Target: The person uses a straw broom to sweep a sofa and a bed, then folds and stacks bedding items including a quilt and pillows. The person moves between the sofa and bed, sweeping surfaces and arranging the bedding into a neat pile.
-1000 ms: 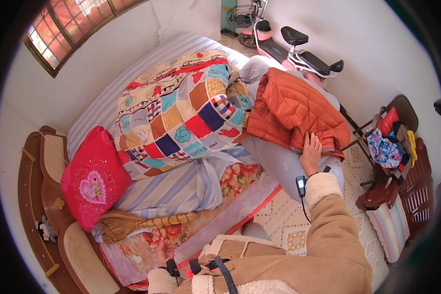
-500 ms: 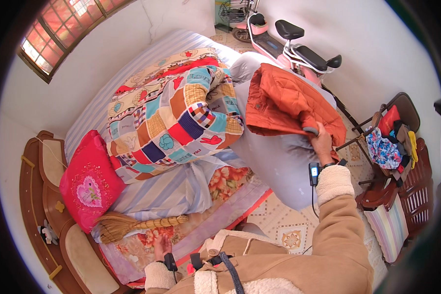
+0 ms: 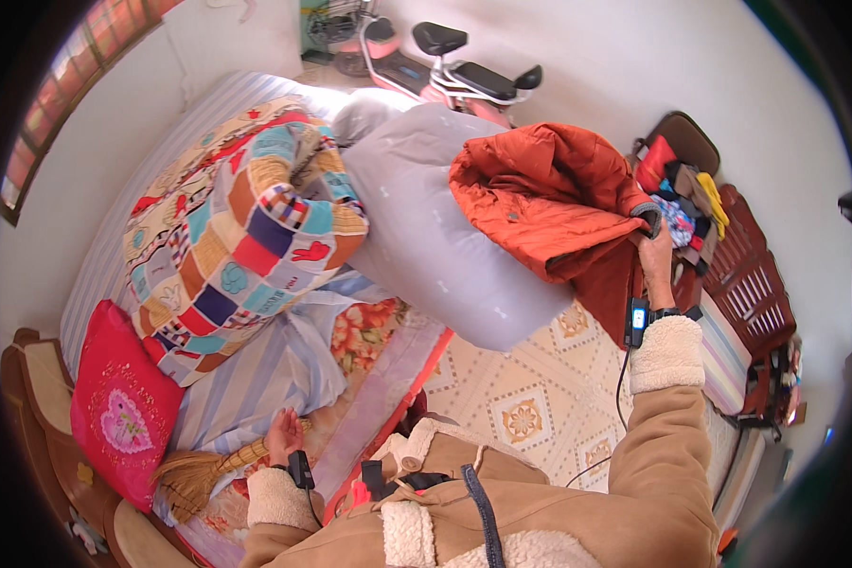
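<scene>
An orange quilted jacket (image 3: 549, 204) hangs from my right hand (image 3: 655, 254), whose fingers are closed on a dark-lined edge of it. The jacket is bunched, partly over the grey quilt (image 3: 445, 227) on the bed and partly over the floor. My left hand (image 3: 284, 435) is low over the near side of the bed, fingers stretched out and holding nothing. Beside it lies a straw hand broom (image 3: 194, 481), its handle running up to the hand, which hides part of it. Whether they touch I cannot tell.
A patchwork quilt (image 3: 246, 256) is heaped on the bed, and a red pillow (image 3: 123, 407) leans near the headboard (image 3: 43, 402). Behind the bed stands a pink-and-white electric scooter (image 3: 454, 76). Clothes (image 3: 686, 204) are piled on a chair next to a brown wooden seat (image 3: 750, 270).
My right hand has drawn the orange jacket to the right, partly off the grey quilt. The view has swung right. My left hand stays open near the broom.
</scene>
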A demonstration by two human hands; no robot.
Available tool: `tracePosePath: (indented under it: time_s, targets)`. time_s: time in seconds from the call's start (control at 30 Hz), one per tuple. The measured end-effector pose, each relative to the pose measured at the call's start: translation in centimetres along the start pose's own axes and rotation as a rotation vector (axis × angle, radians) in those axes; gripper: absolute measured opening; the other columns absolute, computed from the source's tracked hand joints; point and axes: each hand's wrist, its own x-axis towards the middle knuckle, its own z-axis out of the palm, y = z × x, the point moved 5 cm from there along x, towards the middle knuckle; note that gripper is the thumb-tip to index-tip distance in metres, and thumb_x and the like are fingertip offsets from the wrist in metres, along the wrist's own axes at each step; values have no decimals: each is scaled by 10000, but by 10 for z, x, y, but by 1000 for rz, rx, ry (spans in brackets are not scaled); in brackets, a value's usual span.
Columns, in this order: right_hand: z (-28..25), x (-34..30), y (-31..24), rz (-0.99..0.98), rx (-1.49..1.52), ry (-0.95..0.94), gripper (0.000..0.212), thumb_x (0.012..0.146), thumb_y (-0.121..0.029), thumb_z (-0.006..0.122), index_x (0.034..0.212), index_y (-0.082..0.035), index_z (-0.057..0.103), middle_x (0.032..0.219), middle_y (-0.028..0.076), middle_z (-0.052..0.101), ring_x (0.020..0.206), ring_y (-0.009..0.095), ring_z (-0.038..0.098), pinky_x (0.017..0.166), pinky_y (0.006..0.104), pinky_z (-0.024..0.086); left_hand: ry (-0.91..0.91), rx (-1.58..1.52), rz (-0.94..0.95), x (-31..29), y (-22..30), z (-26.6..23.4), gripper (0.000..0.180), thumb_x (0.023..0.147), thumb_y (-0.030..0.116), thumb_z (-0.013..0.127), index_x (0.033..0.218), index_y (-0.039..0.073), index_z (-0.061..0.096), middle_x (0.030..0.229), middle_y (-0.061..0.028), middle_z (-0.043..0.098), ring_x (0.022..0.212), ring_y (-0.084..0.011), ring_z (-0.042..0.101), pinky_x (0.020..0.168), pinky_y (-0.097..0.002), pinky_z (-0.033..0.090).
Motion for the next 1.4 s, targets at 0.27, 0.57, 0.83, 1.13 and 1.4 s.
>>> tracePosePath:
  time_s: [0.27,0.57,0.83,1.13,1.4]
  targets:
    - [-90,-53,75,275,-115,47,264,619,-105,594,860,-23,526,768,5,519,695,123,472,681,262,400,-256,197,-7,-21,-29,119,249,829,134,573,1065,87,509,943,-55,616,801,-154,593,668,-268,509]
    - [-155,-102,186,523,55,53,427,637,-72,600,1050,14,529,936,63,591,819,159,551,766,282,431,-489,383,35,-86,-135,306,304,868,132,527,1153,60,451,993,-76,591,807,-152,589,683,-254,502]
    - [-237,-85,252,607,305,110,447,673,-89,617,1088,30,500,997,85,582,863,176,550,811,275,417,-546,473,-82,-119,-260,404,238,854,131,555,1070,55,487,921,-68,615,780,-150,602,661,-252,515]
    - [-297,-70,323,659,197,232,487,665,-85,629,1110,35,473,1026,111,575,903,191,548,833,284,408,-678,542,-117,-117,-318,505,209,872,139,519,1067,72,482,924,-43,605,786,-121,586,683,-227,500]
    - [-371,-63,379,784,40,289,451,625,-84,640,1048,15,519,959,104,599,858,201,565,790,297,431,-765,541,-216,-89,-385,620,170,877,133,499,1032,63,499,917,-41,610,786,-118,595,674,-226,509]
